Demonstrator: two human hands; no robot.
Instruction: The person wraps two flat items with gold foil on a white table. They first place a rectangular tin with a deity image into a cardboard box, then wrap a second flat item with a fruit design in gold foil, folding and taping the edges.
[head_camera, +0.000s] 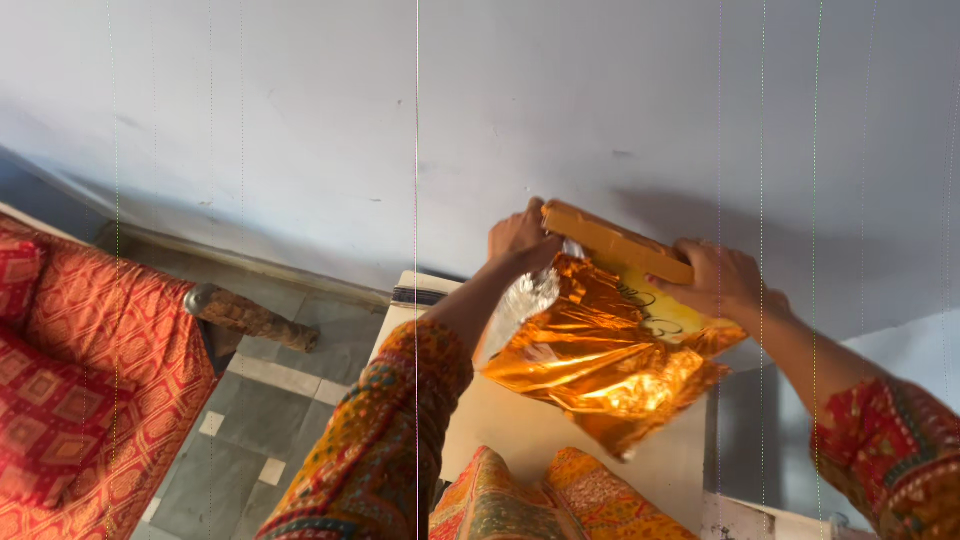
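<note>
Left hand (520, 237) and right hand (718, 280) grip opposite ends of a flat yellow cardboard box (615, 245), fingers curled around it, seemingly steadying it against the pale wall (400, 120) while shiny orange foil wrap (600, 360) hangs loose beneath.

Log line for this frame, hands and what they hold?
left hand: grips box end | right hand: grips box top | box: yellow, tilted against wall | foil wrap: orange, loose, hanging | table: below
</note>
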